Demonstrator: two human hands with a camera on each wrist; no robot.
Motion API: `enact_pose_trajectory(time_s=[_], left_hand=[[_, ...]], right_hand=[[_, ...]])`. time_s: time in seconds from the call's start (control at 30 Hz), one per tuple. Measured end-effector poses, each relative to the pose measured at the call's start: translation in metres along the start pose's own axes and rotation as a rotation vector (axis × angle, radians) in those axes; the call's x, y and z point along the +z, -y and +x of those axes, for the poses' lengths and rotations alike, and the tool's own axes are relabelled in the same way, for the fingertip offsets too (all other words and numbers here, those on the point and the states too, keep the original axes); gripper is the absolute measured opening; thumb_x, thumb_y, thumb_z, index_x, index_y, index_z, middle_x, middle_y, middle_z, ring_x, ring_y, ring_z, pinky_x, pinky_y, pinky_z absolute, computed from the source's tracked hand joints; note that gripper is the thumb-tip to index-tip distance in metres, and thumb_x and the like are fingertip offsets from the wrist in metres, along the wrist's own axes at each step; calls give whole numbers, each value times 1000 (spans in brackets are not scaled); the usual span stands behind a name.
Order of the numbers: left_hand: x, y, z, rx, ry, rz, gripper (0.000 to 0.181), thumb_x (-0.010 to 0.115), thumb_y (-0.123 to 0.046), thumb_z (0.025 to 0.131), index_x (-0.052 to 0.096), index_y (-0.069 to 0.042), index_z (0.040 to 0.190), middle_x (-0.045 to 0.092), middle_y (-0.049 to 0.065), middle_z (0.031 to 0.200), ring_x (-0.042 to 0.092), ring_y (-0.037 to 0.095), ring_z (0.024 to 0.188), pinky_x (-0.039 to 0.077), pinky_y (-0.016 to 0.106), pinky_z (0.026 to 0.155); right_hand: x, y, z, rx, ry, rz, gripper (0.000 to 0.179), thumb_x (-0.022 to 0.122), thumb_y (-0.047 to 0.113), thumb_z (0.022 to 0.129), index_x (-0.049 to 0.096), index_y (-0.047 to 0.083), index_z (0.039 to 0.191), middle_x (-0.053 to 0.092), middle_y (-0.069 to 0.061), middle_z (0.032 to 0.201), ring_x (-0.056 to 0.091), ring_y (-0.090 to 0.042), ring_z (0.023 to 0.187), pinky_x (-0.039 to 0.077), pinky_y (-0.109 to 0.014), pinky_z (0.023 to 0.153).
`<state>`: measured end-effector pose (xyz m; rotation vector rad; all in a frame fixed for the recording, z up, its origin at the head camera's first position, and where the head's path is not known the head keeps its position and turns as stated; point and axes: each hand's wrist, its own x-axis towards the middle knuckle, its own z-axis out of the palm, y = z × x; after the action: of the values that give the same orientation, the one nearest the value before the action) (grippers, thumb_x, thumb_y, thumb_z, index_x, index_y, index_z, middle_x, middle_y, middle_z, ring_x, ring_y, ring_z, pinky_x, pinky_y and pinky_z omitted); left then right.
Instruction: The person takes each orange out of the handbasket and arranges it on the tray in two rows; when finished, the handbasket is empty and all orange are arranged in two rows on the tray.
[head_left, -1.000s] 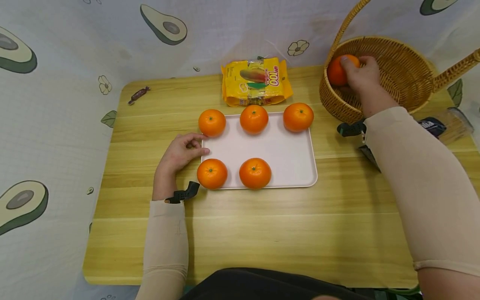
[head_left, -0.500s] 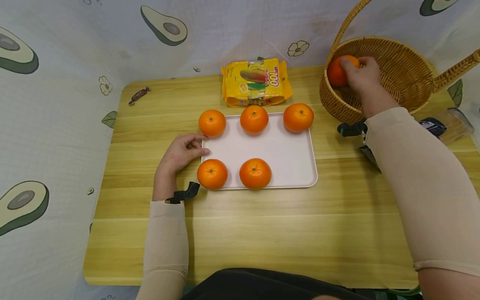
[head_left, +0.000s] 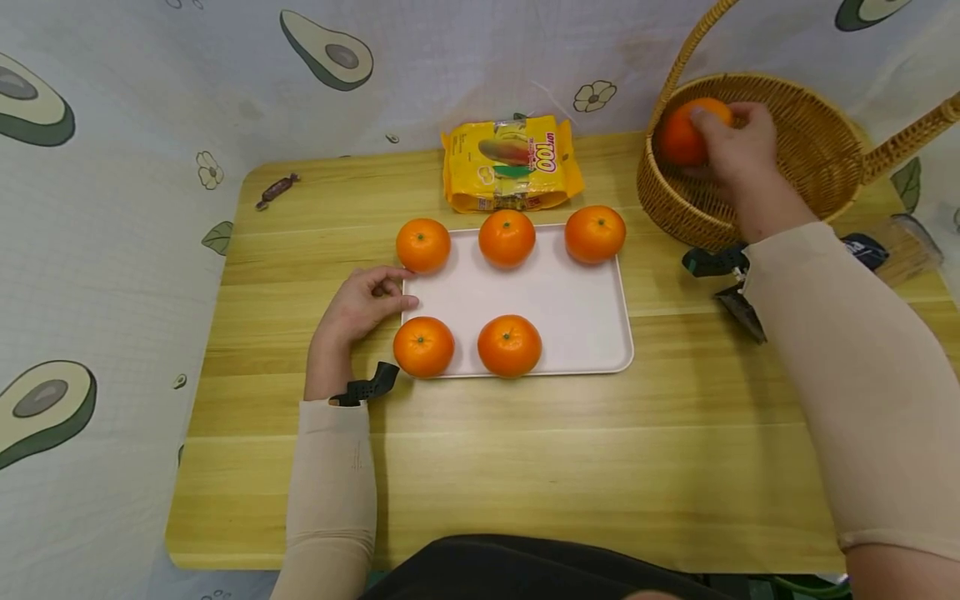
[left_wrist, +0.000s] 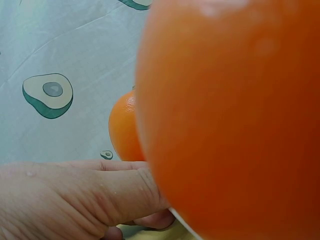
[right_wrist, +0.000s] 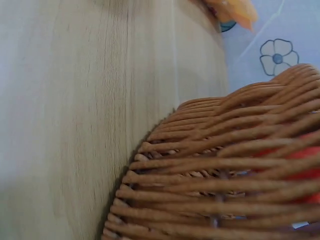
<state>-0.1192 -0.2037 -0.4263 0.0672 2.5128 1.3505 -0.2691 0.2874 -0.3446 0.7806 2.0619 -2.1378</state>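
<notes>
My right hand point(head_left: 738, 150) grips an orange point(head_left: 686, 133) inside the wicker basket point(head_left: 813, 142), near its left wall. In the right wrist view the woven side of the basket point(right_wrist: 210, 175) covers the hand, and a bit of red-orange shows through the weave. At the left edge of the pale pink tray point(head_left: 577, 317), my left hand point(head_left: 358, 304) holds the rim between thumb and curled fingers. Three oranges point(head_left: 507, 239) line the tray's far side, and two oranges point(head_left: 510, 346) sit along its near side. One near orange point(left_wrist: 230, 120) fills much of the left wrist view.
Behind the tray lies a yellow snack packet point(head_left: 513, 162) with a mango picture. A small wrapped candy point(head_left: 277, 191) is at the table's far left. Right of the basket's front, a clear packet with a dark label point(head_left: 866, 252) lies partly under the right forearm.
My right hand has shifted slightly up and to the right in the basket, bringing the orange along. The left hand and the tray stay where they were.
</notes>
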Motion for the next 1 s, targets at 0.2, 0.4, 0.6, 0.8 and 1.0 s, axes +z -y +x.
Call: enact_pose_trajectory(time_s=[0.2,0.4,0.6,0.8,1.0], left_hand=[[-1,0,0,-4,-1,14,42,82,-27,89,69,-11,125,64,3,89,53,21,82,42,27,76],[-1,1,0,-2,-8,22,41,82,-26,89,70,-10,125,64,0,86,53,20,81,41,27,75],[-1,0,-1,5,-5,25,41,82,-26,89,69,-11,124,63,3,88,53,21,82,41,28,75],[-1,0,0,4,1,16,41,82,-27,89,69,-11,125,63,5,90,53,22,83,42,28,77],[-1,-1,0,1,-1,16,41,82,-27,89,69,-12,125,64,6,90,53,23,83,41,29,76]], right_hand=[[-8,4,-15,-66,-1,-14,62,76,26,91,36,30,138,23,11,157,31,-23,153,57,-21,56],[-23,8,-39,-170,17,-213,61,74,25,93,37,32,141,34,15,123,40,-17,143,55,-13,62],[-35,7,-66,-256,-12,-480,64,69,31,96,36,38,149,34,19,135,40,-6,123,48,-24,103],[-42,0,-97,-359,21,-614,67,70,30,94,36,37,151,34,21,138,41,-1,111,39,-21,90],[-40,-19,-122,-493,104,-648,67,74,20,91,41,31,148,37,19,133,47,-2,107,41,-9,78]])
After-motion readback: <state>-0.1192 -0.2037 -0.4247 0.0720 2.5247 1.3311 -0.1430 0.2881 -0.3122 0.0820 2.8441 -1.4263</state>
